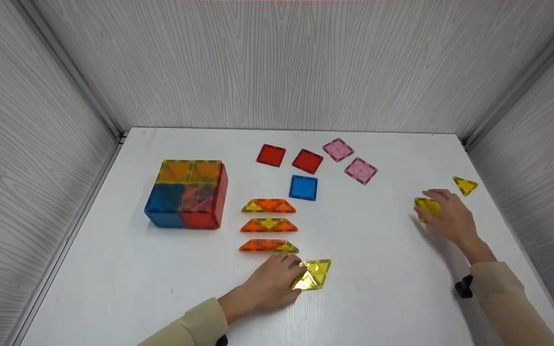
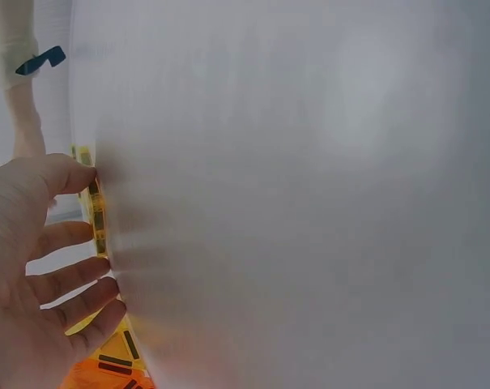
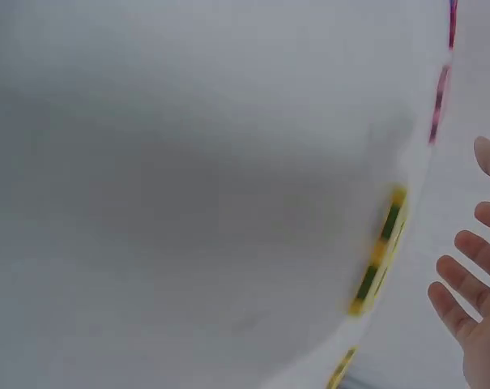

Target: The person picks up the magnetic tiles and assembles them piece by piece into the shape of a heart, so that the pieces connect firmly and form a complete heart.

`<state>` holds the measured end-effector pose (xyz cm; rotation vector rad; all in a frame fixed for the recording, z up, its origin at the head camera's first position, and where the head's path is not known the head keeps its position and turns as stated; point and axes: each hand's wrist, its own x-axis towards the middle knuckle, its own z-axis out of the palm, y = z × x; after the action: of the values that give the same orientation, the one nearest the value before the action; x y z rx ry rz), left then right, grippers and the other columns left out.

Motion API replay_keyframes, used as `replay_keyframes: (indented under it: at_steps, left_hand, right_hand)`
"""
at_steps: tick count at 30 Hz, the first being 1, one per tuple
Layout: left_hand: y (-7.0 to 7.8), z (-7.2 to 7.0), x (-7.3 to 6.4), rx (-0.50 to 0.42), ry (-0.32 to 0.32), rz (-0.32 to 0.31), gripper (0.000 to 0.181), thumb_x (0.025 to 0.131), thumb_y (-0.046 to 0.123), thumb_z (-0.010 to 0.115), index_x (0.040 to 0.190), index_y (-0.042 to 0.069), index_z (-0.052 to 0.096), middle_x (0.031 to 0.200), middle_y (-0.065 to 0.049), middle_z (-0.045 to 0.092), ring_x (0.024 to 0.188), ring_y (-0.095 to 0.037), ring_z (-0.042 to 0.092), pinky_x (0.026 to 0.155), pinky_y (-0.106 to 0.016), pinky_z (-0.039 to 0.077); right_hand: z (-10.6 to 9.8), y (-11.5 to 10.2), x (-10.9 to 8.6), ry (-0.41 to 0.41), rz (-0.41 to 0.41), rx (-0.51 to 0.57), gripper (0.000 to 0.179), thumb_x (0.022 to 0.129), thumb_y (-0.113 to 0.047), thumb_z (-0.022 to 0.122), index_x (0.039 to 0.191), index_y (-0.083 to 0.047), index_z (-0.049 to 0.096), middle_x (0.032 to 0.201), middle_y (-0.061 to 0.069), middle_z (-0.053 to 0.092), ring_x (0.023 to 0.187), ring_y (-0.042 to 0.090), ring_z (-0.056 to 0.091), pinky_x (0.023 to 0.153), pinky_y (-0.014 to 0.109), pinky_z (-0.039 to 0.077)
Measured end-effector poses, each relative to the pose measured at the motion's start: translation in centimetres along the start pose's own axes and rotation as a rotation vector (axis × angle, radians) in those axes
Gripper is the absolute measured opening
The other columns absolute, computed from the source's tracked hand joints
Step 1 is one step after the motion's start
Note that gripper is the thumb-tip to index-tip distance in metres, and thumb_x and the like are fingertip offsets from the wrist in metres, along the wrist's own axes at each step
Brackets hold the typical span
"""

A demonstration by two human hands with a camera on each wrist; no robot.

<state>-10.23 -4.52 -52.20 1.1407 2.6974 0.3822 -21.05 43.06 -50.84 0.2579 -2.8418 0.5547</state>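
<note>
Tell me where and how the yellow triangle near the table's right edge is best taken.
I would pinch the triangle by its right corner and the opposite left edge, the right hand coming from above and left: it lies flat, has no parallel edges, and the table ends close on its right.

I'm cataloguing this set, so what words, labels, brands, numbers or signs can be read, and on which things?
None: no text can be read in any view.
The pink translucent square tiles carry line patterns; the yellow translucent tiles touching the left hand show dark edge marks, not lettering.
</note>
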Motion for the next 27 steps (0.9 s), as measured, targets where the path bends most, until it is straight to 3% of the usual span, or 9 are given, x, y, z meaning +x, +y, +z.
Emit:
replay_keyframes:
  at_steps: [3, 7, 15, 20, 27]
  left_hand:
    - [0.0, 0.1, -0.1, -0.005, 0.015, 0.007, 0.043, 0.102, 0.041, 0.065, 0.14, 0.019, 0.064, 0.142, -0.003, 0.061, 0.134, -0.022, 0.056, 0.115, -0.043, 0.049]
    - [-0.1, 0.2, -0.2, -0.006, 0.045, 0.024, 0.041, 0.102, 0.039, 0.066, 0.137, 0.018, 0.065, 0.139, -0.004, 0.062, 0.132, -0.023, 0.057, 0.112, -0.043, 0.051]
    - [-0.2, -0.1, -0.1, -0.034, -0.017, -0.003, 0.043, 0.102, 0.041, 0.066, 0.141, 0.021, 0.063, 0.142, -0.003, 0.061, 0.135, -0.022, 0.056, 0.115, -0.043, 0.048]
    - [-0.1, -0.1, 0.0, -0.026, -0.033, -0.003, 0.044, 0.103, 0.042, 0.065, 0.141, 0.022, 0.063, 0.143, -0.002, 0.06, 0.135, -0.022, 0.055, 0.117, -0.043, 0.048]
    - [-0.3, 0.0, 0.1, -0.031, -0.016, -0.005, 0.043, 0.103, 0.042, 0.064, 0.141, 0.022, 0.063, 0.143, -0.002, 0.06, 0.134, -0.021, 0.055, 0.116, -0.043, 0.048]
  right_hand:
    - [-0.9, 3.1, 0.5, -0.03, 0.12, -0.033, 0.057, 0.104, -0.039, 0.065, 0.144, 0.001, 0.058, 0.149, 0.033, 0.051, 0.133, 0.056, 0.049, 0.097, 0.073, 0.047]
    - [-1.3, 6.1, 1.3, -0.054, 0.215, -0.075, 0.063, 0.108, -0.044, 0.054, 0.148, 0.005, 0.052, 0.153, 0.038, 0.044, 0.135, 0.06, 0.044, 0.104, 0.075, 0.043]
    - [-1.5, 9.0, 2.1, -0.188, 0.41, -0.014, 0.082, 0.108, -0.057, 0.041, 0.163, 0.003, 0.028, 0.164, 0.04, 0.025, 0.143, 0.064, 0.031, 0.115, 0.078, 0.029]
    - [-1.7, 9.8, 2.3, -0.25, 0.417, -0.057, 0.082, 0.109, -0.058, 0.038, 0.161, 0.004, 0.031, 0.163, 0.042, 0.024, 0.142, 0.065, 0.031, 0.116, 0.078, 0.029]
    - [-1.9, 9.5, 2.7, -0.207, 0.338, -0.076, 0.066, 0.109, -0.046, 0.048, 0.147, 0.008, 0.052, 0.151, 0.041, 0.039, 0.129, 0.06, 0.045, 0.107, 0.077, 0.038]
